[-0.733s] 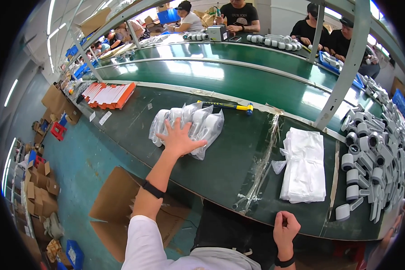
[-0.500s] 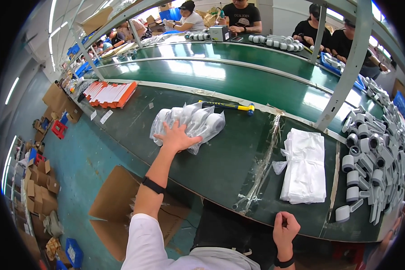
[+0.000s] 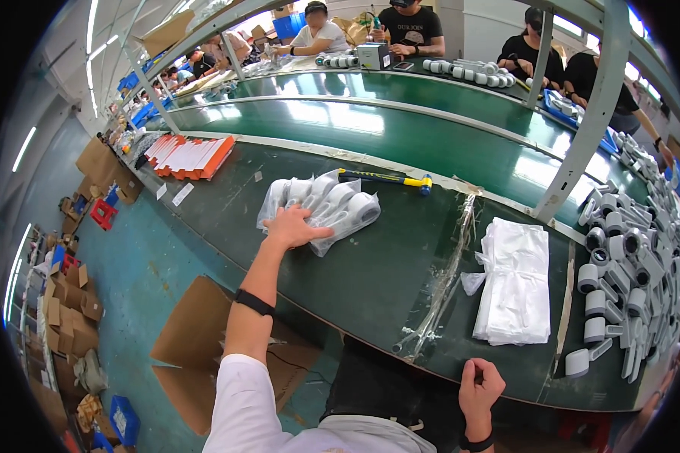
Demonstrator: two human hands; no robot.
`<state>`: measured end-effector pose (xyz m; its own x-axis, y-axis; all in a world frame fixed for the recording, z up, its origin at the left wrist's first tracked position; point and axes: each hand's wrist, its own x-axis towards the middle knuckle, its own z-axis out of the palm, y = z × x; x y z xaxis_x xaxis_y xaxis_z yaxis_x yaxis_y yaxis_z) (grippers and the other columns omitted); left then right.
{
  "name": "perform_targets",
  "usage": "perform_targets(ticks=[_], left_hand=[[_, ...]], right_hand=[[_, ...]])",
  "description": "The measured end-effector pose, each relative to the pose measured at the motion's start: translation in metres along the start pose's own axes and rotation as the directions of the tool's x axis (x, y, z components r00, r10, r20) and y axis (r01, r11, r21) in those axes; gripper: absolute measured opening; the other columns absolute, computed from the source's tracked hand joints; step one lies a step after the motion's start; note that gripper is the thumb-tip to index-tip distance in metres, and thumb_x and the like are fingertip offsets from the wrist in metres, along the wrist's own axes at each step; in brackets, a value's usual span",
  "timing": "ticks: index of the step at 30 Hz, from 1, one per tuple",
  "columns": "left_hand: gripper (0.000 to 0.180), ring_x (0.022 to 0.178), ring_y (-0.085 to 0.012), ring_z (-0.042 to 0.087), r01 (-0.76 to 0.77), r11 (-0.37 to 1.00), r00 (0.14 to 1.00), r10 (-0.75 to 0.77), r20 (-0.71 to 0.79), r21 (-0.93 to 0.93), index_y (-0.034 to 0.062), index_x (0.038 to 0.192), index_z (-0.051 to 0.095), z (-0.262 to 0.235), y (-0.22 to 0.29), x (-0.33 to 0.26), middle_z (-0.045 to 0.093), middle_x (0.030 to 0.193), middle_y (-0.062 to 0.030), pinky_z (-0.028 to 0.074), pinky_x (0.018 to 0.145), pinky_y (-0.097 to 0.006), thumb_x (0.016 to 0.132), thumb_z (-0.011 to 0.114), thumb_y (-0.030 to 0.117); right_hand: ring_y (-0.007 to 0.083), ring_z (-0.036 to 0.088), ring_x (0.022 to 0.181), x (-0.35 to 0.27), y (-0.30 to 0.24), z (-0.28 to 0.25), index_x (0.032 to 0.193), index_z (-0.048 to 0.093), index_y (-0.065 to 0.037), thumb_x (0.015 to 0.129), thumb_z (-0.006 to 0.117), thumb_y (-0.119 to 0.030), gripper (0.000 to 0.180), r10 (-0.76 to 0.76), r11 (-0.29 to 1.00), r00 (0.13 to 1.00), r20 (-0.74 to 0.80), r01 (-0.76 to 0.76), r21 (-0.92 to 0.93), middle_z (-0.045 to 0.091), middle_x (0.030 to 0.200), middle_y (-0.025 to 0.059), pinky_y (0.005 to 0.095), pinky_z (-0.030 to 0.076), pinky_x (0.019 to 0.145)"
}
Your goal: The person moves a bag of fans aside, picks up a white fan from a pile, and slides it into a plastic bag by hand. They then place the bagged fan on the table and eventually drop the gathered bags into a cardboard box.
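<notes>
Several white parts with round heads (image 3: 338, 199), each in a clear plastic bag, lie side by side in a row on the dark green table. My left hand (image 3: 289, 229) rests on their near end, fingers spread over the plastic. By the table's front edge, my right hand (image 3: 481, 386) is curled into a loose fist with nothing visible in it. A stack of white plastic bags (image 3: 512, 283), pinched at its middle, lies beyond that fist. Behind the bagged parts lies a hammer with a yellow and black handle (image 3: 389, 178).
Loose grey-white parts (image 3: 619, 264) are heaped at the right. Orange and white flat cartons (image 3: 189, 157) lie at the far left. An upright metal post (image 3: 582, 121) stands before the green conveyor (image 3: 431, 140). An open cardboard box (image 3: 193, 325) is below the table. Other people work across.
My left hand has shifted slightly toward the near left end of the bagged parts, its fingers less outstretched. My right hand stays curled in the same place.
</notes>
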<state>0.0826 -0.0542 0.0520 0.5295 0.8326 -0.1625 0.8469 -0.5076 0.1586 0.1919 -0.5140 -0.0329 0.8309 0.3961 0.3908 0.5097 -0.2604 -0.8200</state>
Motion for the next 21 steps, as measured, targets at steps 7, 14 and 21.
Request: perform_targets(ticks=[7, 14, 21], left_hand=[[0.089, 0.132, -0.0365, 0.04, -0.033, 0.999, 0.999, 0.033, 0.007, 0.02, 0.0097, 0.123, 0.064, -0.003, 0.003, 0.0, 0.045, 0.144, -0.01, 0.025, 0.104, -0.071, 0.06, 0.07, 0.072], [0.085, 0.127, -0.0366, 0.044, -0.064, 0.996, 0.998, 0.063, 0.012, 0.062, 0.0098, 0.118, 0.067, 0.003, 0.004, 0.001, 0.047, 0.137, -0.0116, 0.033, 0.101, -0.066, 0.059, 0.069, 0.071], [0.085, 0.128, -0.0382, 0.042, -0.06, 0.996, 0.998, 0.061, 0.0, 0.065, 0.0094, 0.119, 0.066, 0.005, 0.008, -0.002, 0.045, 0.137, -0.0138, 0.032, 0.102, -0.066, 0.058, 0.07, 0.069]], right_hand=[[0.0149, 0.051, 0.05, 0.002, -0.001, 0.001, 0.081, 0.065, -0.001, 0.081, 0.07, -0.002, 0.006, -0.051, 0.999, 0.999, -0.004, 0.051, -0.014, 0.057, 0.063, 0.0066, 0.027, 0.039, 0.048], [0.0131, 0.052, 0.053, 0.001, -0.002, 0.0, 0.081, 0.064, 0.0, 0.083, 0.069, -0.003, 0.006, -0.042, 0.999, 0.999, 0.003, 0.042, -0.029, 0.058, 0.064, 0.0063, 0.0263, 0.041, 0.05], [0.0113, 0.054, 0.055, -0.001, 0.002, 0.0, 0.082, 0.065, 0.001, 0.085, 0.068, -0.005, 0.007, -0.059, 0.997, 0.998, 0.014, 0.059, -0.041, 0.06, 0.065, 0.0061, 0.0254, 0.043, 0.053]])
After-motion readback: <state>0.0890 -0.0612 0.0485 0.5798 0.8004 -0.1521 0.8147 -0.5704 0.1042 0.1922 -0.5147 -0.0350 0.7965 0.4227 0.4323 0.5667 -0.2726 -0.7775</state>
